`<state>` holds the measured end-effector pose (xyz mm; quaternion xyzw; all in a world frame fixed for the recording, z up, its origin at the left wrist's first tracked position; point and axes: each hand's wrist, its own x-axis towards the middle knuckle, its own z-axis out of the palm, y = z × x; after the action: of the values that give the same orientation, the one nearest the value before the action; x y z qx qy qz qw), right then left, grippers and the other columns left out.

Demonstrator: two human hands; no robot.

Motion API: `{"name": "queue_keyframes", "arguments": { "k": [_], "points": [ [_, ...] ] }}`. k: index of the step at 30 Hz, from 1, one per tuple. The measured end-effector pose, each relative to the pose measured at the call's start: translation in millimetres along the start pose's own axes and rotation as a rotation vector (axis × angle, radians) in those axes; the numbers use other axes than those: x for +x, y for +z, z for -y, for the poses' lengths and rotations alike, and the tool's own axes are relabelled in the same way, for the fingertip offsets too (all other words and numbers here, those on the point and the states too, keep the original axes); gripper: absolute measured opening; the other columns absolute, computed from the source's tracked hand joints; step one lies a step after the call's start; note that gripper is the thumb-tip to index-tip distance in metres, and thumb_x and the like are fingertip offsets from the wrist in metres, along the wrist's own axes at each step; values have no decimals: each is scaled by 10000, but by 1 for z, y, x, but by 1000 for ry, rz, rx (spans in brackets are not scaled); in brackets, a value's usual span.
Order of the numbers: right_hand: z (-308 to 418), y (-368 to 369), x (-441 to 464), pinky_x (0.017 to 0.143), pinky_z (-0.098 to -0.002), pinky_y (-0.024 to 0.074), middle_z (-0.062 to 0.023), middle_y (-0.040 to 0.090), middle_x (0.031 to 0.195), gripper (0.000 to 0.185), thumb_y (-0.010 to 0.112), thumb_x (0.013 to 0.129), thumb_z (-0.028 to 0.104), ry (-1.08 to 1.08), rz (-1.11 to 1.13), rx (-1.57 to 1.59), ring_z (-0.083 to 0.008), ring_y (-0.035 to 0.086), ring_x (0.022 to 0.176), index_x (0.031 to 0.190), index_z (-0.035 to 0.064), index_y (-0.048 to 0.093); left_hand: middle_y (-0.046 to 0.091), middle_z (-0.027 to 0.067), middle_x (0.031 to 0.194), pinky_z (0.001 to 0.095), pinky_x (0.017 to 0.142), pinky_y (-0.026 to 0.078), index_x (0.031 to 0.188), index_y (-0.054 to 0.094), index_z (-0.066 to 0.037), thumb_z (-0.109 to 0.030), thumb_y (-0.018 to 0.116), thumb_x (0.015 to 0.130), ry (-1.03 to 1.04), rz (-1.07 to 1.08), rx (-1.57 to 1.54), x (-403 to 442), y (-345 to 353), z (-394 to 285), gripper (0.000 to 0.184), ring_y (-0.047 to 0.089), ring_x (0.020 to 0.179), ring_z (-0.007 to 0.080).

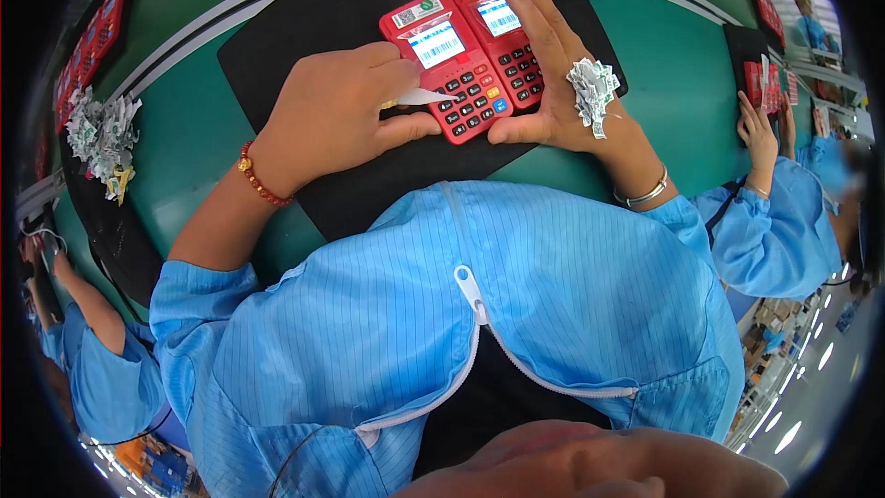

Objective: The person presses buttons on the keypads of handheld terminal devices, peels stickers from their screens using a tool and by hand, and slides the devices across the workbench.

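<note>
Two red card terminals with lit screens lie side by side on a black mat. My left hand [341, 111] is at the left terminal [476, 92], its fingers curled and closed round a thin white strip [424, 98] that reaches over the keypad. Along the outer side of the right terminal [509, 37] rests my right hand [558, 83], fingers stretched out and thumb apart, near the lower edges of both terminals. A bunch of small printed paper labels [593, 94] sticks to the back of that hand.
The black mat [277, 46] lies on a green table [184, 120]. At the left are a pile of crumpled labels [101, 138] and more red terminals [92, 46]. Co-workers in blue sit on both sides; one co-worker's hands [761, 134] are by a red terminal at the right.
</note>
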<state>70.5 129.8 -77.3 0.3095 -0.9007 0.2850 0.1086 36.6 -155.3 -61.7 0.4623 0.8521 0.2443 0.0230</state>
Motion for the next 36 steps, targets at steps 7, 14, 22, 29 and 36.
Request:
{"name": "queue_keyframes", "arguments": {
  "k": [7, 14, 22, 29, 36],
  "points": [
    [16, -16, -3, 1081, -494, 411, -337, 294, 1563, 1152, 817, 727, 636, 42, -177, -101, -452, 420, 1378, 1528, -21, 313, 644, 48, 887, 362, 598, 512, 957, 670, -105, -461, 809, 778, 33, -43, 27, 0, 1, 3, 421, 673, 747, 237],
    [-15, -3, -24, 875, -366, 570, -238, 396, 1530, 1144, 740, 747, 734, -77, -275, -91, -193, 647, 958, 1547, 49, 294, 716, 93, 1049, 365, 713, 558, 1098, 723, -94, -372, 831, 782, -44, 119, 13, 2, -5, 3, 435, 707, 883, 281],
    [-3, -7, -28, 888, -408, 517, -197, 514, 1450, 932, 841, 694, 636, -30, -226, -141, -279, 629, 1091, 1420, 141, 531, 706, 90, 996, 355, 663, 545, 1036, 698, -75, -410, 822, 792, 10, 42, 25, 3, -1, -2, 433, 698, 833, 255],
    [26, -6, -27, 1009, -498, 446, -172, 423, 1562, 771, 626, 744, 840, 30, 30, -307, -384, 478, 1231, 1257, 272, 716, 704, 84, 997, 350, 646, 538, 1044, 686, -78, -454, 803, 810, 15, 37, 62, 1, 0, 2, 458, 696, 820, 251],
    [33, 1, -27, 1041, -477, 412, -160, 382, 1599, 666, 664, 798, 748, 98, 22, -366, -367, 457, 1247, 1266, 275, 701, 689, 94, 990, 361, 714, 545, 1079, 691, -79, -436, 783, 843, 27, -1, 23, 1, -9, 2, 438, 684, 849, 276]
  ]
}}
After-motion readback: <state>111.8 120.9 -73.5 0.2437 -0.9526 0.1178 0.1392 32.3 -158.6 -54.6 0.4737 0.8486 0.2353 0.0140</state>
